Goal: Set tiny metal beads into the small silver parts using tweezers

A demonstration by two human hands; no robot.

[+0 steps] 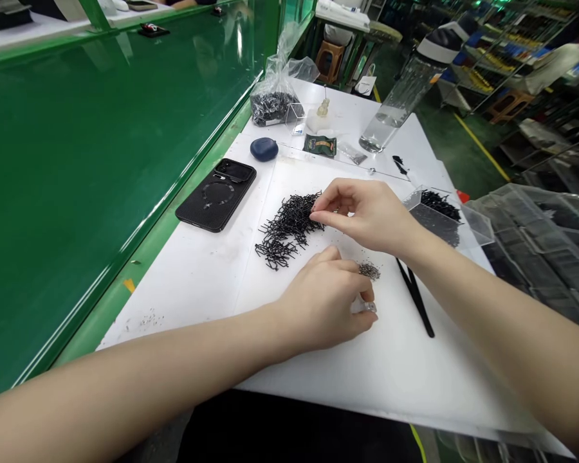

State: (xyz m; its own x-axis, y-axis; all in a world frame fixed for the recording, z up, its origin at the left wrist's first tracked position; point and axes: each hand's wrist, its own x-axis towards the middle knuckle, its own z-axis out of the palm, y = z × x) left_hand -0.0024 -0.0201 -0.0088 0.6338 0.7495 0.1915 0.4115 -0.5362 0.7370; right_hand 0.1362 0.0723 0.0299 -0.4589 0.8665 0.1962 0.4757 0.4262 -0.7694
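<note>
My left hand (330,299) is closed in front of the pile, thumb and fingers pinching a small transparent piece (369,307) that mostly hides behind the fingers. Thumb and forefinger of my right hand (371,215) meet at the right edge of a pile of short thin black sticks (289,225). What they pinch, if anything, is too small to make out. Just beyond the left fingers lies a small heap of tiny metallic bits (369,271). Black tweezers (419,302) rest on the white sheet (405,379), under and beside my right forearm.
A black phone (217,194) and a dark blue case (264,149) lie at left. Behind are a bag of black pieces (273,106), a green packet (320,145) and a tilted-looking water bottle (390,109). A transparent box (434,218) of black sticks stands at right.
</note>
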